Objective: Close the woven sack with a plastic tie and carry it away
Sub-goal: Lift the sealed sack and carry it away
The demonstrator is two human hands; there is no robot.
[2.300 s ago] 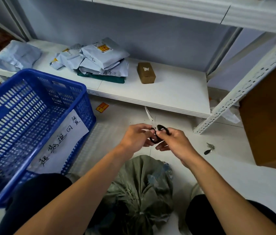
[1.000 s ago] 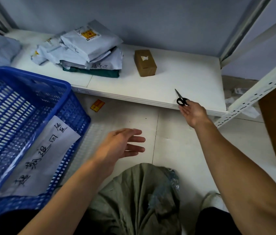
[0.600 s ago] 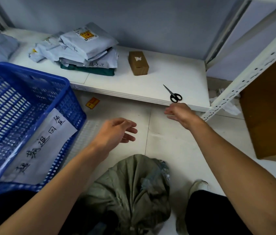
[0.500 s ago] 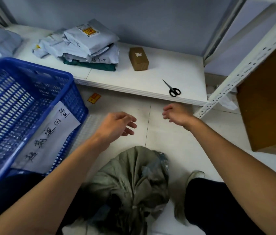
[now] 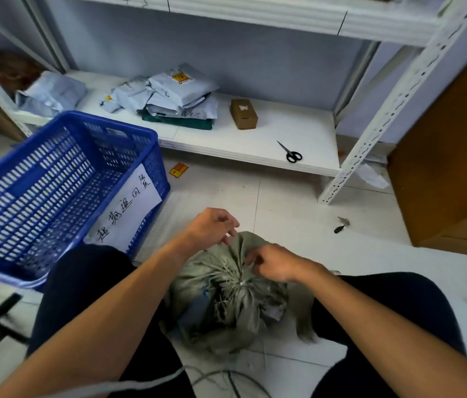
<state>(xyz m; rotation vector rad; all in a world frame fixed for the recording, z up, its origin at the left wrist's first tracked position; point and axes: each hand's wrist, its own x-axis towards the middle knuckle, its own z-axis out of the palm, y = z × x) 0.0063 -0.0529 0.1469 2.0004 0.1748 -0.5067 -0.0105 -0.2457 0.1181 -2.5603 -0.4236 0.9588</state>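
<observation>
The grey-green woven sack [image 5: 226,300] lies on the floor between my knees, its mouth bunched into a neck. A pale plastic tie [image 5: 242,282] shows at the gathered neck. My left hand [image 5: 212,228] hovers at the sack's upper end, its loosely curled fingertips just touching the fabric. My right hand [image 5: 275,264] is at the neck's right side and pinches the gathered fabric with curled fingers. Black scissors [image 5: 291,153] lie on the low white shelf [image 5: 306,130], away from both hands.
A blue plastic crate [image 5: 54,179] with a handwritten paper label stands at my left knee. The shelf also holds grey mailer bags [image 5: 174,96] and a small cardboard box [image 5: 243,114]. A slotted shelf post [image 5: 370,133] and a brown cabinet [image 5: 450,156] are on the right. Cables [image 5: 226,377] lie near my feet.
My right hand put the scissors on the shelf and drew back. Both hands then came down from mid-air onto the sack's tied neck.
</observation>
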